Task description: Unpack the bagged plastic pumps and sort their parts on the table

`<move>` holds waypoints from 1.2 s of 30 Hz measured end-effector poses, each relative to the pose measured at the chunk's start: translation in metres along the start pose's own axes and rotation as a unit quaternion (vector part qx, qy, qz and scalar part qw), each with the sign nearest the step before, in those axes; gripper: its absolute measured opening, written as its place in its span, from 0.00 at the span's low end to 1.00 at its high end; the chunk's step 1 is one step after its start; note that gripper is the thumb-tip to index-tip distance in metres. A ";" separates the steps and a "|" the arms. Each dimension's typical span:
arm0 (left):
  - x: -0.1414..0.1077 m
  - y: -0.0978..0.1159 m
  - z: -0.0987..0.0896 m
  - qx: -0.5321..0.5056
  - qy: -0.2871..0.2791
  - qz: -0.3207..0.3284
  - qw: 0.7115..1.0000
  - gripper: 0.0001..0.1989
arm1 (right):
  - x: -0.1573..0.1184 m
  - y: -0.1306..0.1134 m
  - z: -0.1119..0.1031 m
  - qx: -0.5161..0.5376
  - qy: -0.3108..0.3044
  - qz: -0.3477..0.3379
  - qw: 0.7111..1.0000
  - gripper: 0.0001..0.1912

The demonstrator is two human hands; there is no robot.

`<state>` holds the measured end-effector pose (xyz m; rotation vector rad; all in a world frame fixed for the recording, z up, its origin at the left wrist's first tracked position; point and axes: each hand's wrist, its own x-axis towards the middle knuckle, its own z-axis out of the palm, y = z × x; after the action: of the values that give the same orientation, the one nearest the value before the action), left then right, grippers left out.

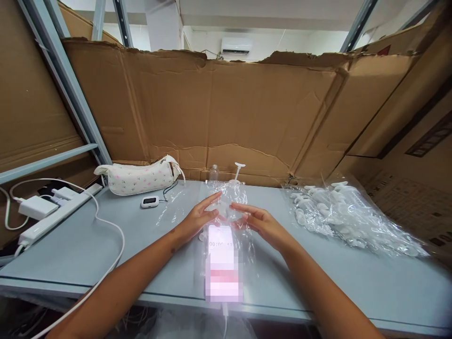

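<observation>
A lit phone (223, 263) showing a timer lies at the middle of the grey table, a white cable at its lower end. Just above its top edge, my left hand (198, 217) is at a clear plastic bag (231, 195), fingers extended and apart. My right hand (259, 221) faces it from the other side, its fingers also stretched out. Between the hands the bag's contents are too blurred to make out. Behind them stand a white T-shaped piece (239, 170) and a small clear bottle (213, 173).
A large clear bag of white plastic parts (339, 207) lies at the right. At the left are a floral pouch (141, 176), a small white device (149, 202), a power strip (63, 216) and a looping white cable (122, 235). Cardboard (229, 103) walls the back.
</observation>
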<state>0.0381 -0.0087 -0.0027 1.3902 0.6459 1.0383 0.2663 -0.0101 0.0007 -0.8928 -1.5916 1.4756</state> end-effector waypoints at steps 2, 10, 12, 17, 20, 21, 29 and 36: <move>0.001 0.000 0.001 0.007 0.019 0.011 1.000 0.31 | -0.001 -0.002 0.000 -0.012 -0.053 0.011 0.998 0.22; -0.001 0.001 0.002 -0.002 0.006 0.001 1.000 0.38 | -0.001 -0.001 -0.001 0.040 -0.030 -0.035 0.998 0.27; -0.002 0.000 0.004 -0.003 -0.018 -0.014 1.000 0.38 | 0.000 -0.001 0.002 0.053 -0.004 -0.048 0.997 0.25; -0.004 0.003 0.007 0.001 -0.049 -0.036 0.998 0.39 | 0.000 -0.003 0.004 0.053 0.026 -0.046 0.997 0.23; -0.003 0.005 0.006 0.005 -0.031 -0.033 0.999 0.40 | 0.000 -0.004 0.003 0.052 0.046 -0.043 0.997 0.23; -0.002 0.005 0.005 0.006 -0.022 -0.029 0.999 0.40 | 0.000 -0.004 0.002 0.051 0.055 -0.043 0.996 0.23; -0.002 0.006 0.004 -0.008 -0.019 -0.014 1.000 0.43 | 0.000 -0.003 -0.001 0.049 0.077 -0.042 0.995 0.25; -0.003 0.010 0.004 0.002 -0.011 -0.015 1.000 0.36 | 0.000 0.002 0.002 0.005 -0.006 -0.016 1.000 0.25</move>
<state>0.0380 -0.0145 0.0066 1.3904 0.6509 0.9968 0.2640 -0.0107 -0.0012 -0.8502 -1.5989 1.4682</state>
